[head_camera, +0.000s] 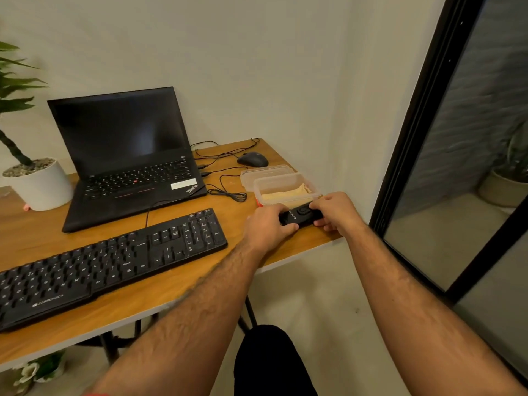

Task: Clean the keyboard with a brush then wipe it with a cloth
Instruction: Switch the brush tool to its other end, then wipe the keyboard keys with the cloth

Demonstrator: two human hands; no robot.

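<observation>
One keyboard (108,261), two hands gripping perhaps brush (300,215)

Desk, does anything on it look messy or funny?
A little. The black keyboard lies slanted across the wooden desk, not lined up with the laptop, and thin black cables loop loosely beside the mouse. Nothing looks spilled or broken.
</observation>
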